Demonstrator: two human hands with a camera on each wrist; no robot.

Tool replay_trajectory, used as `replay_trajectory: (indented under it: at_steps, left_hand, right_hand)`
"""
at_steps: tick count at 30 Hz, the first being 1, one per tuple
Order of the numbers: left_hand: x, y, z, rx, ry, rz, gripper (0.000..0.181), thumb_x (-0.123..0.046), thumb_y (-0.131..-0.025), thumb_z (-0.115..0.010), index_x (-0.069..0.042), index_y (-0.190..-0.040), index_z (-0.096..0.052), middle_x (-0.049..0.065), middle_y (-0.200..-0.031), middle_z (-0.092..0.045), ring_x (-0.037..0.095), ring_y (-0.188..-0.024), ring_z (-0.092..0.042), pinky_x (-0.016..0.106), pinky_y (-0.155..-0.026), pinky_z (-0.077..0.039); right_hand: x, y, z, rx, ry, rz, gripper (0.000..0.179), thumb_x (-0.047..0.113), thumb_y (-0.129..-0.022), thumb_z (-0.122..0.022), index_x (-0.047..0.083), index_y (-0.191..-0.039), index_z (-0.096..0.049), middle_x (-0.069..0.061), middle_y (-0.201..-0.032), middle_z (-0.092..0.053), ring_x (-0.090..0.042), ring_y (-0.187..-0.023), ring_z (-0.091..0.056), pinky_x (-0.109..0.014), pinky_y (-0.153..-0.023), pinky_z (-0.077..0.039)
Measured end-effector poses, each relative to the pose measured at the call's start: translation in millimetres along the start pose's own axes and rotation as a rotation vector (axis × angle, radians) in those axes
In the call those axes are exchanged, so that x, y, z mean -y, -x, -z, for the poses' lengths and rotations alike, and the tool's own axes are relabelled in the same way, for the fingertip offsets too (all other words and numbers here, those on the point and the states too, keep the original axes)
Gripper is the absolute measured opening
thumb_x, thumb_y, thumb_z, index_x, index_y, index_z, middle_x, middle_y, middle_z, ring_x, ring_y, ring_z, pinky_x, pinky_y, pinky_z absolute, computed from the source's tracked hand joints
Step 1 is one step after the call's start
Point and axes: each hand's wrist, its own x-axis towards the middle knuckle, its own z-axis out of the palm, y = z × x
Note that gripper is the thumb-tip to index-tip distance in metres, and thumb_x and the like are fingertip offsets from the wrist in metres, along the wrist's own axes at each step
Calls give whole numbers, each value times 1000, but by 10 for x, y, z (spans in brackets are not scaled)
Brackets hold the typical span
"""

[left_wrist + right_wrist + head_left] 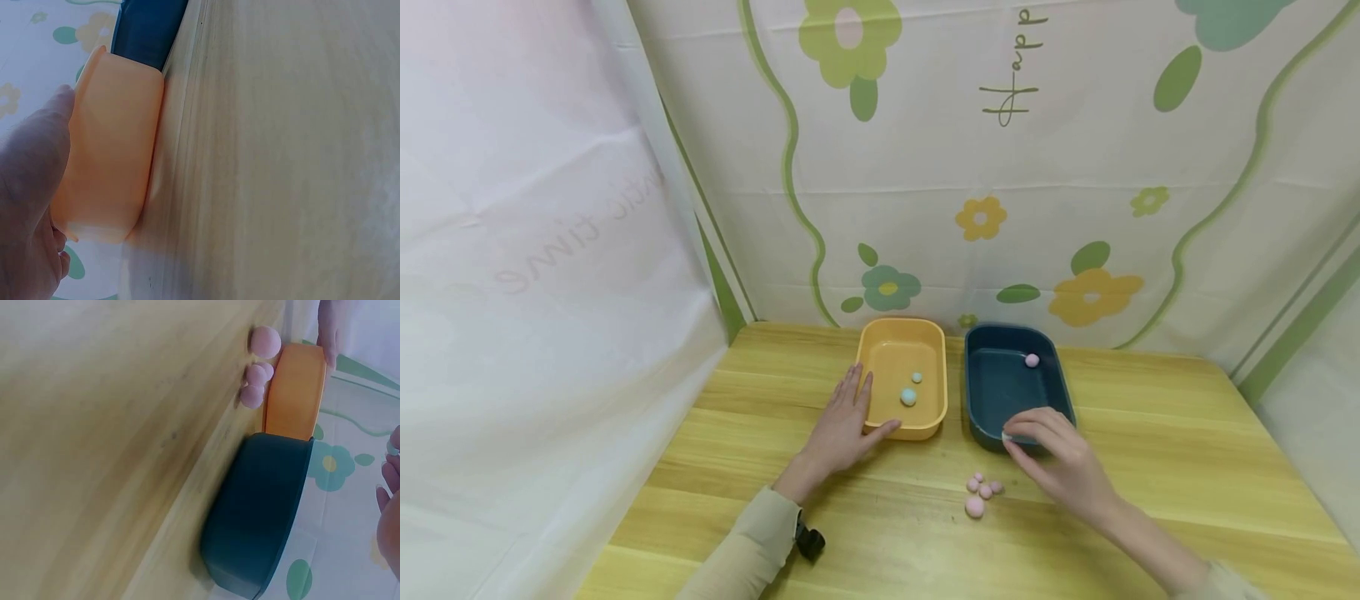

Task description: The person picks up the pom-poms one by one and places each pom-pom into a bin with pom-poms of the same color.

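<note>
My left hand rests against the near left corner of a yellow-orange tub, fingers fairly straight along its side and thumb at the front rim. Two light blue balls lie inside that tub. Over the near edge of a dark blue tub, my right hand pinches a small pale blue ball between thumb and fingertips. One pink ball sits at the back of the dark tub. Several pink balls of different sizes are grouped on the table in front of the tubs.
Both tubs stand side by side near the back of the wooden table. Behind them hangs a white cloth printed with flowers. More pale cloth hangs on the left.
</note>
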Motion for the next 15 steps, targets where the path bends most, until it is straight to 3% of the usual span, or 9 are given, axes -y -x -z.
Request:
replay_trajectory:
  at_steps: [15]
  left_hand:
    - [11,-6,-11,0,2,-1,105,-72,-108,-51,2,-174,-17,24,-185,-3,38,-174,-6,53,-142,-16]
  right_hand:
    - [-112,-191,-198,25,-6,-1,33,31,-112,-66,3,-102,-79,-8,-104,-78,-23,-98,-70,-11,-111,-47]
